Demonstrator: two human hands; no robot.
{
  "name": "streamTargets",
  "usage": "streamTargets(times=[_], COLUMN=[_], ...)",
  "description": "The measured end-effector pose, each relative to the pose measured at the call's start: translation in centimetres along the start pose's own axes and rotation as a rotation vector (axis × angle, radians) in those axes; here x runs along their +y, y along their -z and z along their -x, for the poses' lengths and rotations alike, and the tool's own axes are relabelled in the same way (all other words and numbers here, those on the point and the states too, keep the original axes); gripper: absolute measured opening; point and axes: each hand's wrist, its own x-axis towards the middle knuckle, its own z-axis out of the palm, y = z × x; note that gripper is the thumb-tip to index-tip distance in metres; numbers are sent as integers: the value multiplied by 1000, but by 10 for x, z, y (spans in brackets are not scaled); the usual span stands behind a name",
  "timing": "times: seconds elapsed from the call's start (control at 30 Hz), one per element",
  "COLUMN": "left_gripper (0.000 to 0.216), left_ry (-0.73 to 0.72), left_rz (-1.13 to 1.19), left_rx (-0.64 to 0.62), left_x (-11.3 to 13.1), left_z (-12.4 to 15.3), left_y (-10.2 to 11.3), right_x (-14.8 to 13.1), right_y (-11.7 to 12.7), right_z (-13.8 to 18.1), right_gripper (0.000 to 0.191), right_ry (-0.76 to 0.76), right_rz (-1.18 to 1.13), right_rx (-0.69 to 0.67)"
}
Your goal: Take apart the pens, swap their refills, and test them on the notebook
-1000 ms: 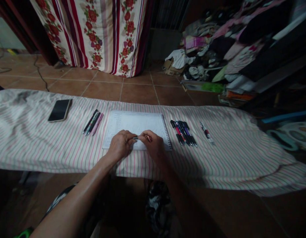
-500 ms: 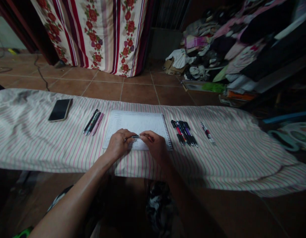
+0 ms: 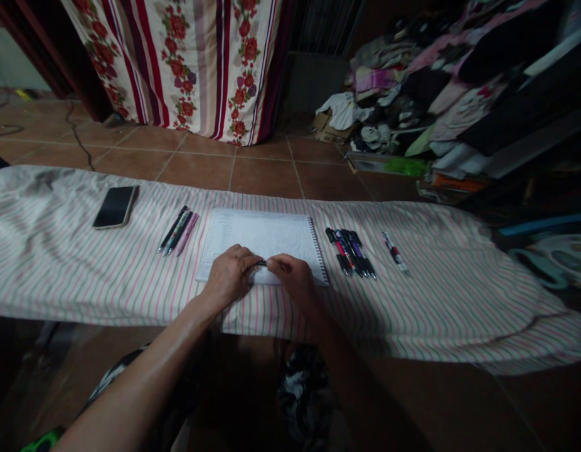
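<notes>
Over the near edge of an open spiral notebook (image 3: 265, 235), both my hands pinch one dark pen (image 3: 261, 263) between them. My left hand (image 3: 229, 276) closes on its left part and my right hand (image 3: 293, 279) on its right part. Most of the pen is hidden by my fingers. The notebook lies on a long surface covered with a striped cloth (image 3: 83, 263). Three pens (image 3: 178, 230) lie left of the notebook. A bunch of several pens (image 3: 349, 251) lies right of it, and one more pen (image 3: 394, 252) farther right.
A dark phone (image 3: 114, 206) lies face up on the cloth at the left. Beyond the cloth are brown floor tiles (image 3: 262, 169), a flowered striped curtain (image 3: 196, 63), and a heap of clothes and boxes (image 3: 413, 94) at the back right.
My hands have drawn closer together on the pen, so less of it shows between them. Everything on the cloth lies where it was.
</notes>
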Motion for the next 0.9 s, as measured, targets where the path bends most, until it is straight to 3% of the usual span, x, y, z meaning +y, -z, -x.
streamTargets(times=[0.17, 0.27, 0.37, 0.5, 0.7, 0.8, 0.9], left_gripper=[25, 24, 23, 22, 19, 18, 28], left_ry=[-40, -46, -55, -67, -18, -16, -46], left_rz=[-79, -111, -101, -120, -155, -200, -221], left_rx=[17, 26, 47, 68, 109, 170, 317], left_x=[2, 3, 5, 8, 9, 10, 17], left_z=[0, 0, -3, -8, -13, -13, -13], left_y=[-1, -2, -4, -6, -13, -15, -13], right_x=[2, 1, -4, -7, -2, -5, -6], right_y=[0, -2, 0, 4, 0, -6, -6], right_z=[0, -1, 0, 3, 0, -1, -2], right_gripper=[26, 25, 24, 31, 33, 33, 30], right_ry=[-112, -171, -221, -308, -399, -397, -369], right_rz=[-70, -118, -234, -423, -596, -652, -744], right_rx=[-67, -29, -4, -82, -12, 72, 111])
